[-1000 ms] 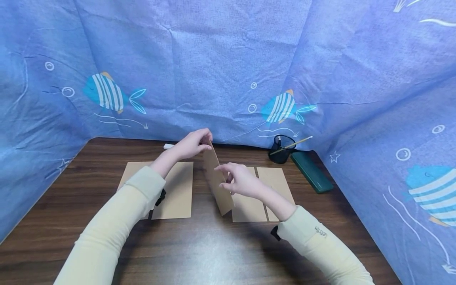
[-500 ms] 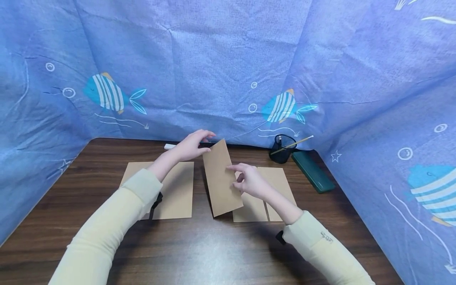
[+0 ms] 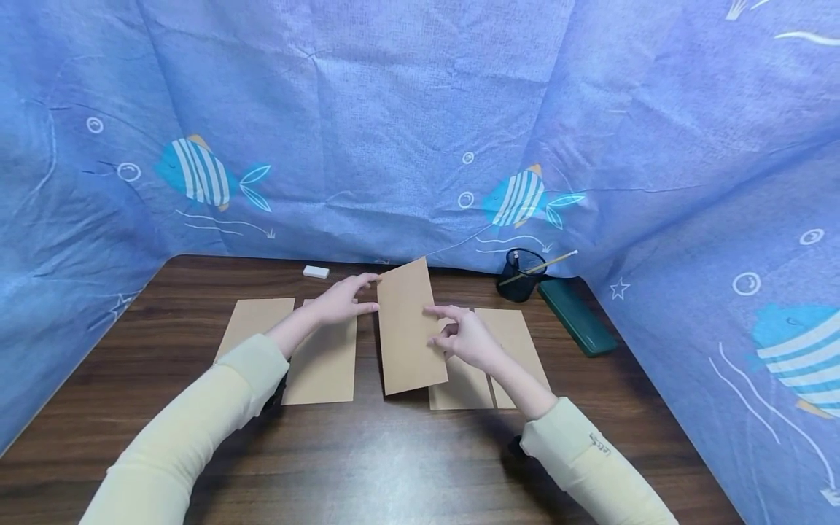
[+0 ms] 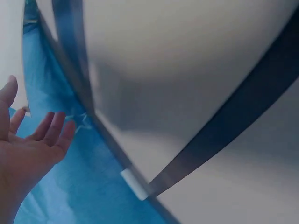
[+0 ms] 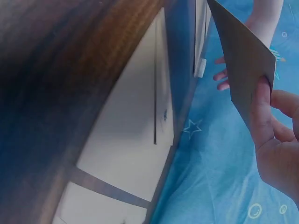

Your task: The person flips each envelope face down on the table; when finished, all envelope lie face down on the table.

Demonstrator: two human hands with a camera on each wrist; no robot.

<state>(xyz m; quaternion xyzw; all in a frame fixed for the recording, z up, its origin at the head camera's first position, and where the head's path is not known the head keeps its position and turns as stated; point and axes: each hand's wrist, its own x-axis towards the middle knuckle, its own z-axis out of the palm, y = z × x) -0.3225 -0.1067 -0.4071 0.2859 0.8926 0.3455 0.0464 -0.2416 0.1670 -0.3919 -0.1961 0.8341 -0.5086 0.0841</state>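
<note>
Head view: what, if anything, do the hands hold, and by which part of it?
The right hand pinches the raised tan card midway along its right edge; the left hand grips nothing.

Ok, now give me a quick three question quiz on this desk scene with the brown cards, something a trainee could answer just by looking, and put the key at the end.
1. Multiple choice: whose thumb and fingers pinch the raised brown card? a) left; b) right; c) neither.
2. True or false: in the head view, the green case lies to the right of the black mesh cup.
3. Fill in the blank: a yellow ____ leans out over the cup's rim.

Key
1: b, the right hand; the left hand has its fingers spread.
2: true.
3: pencil.
</note>
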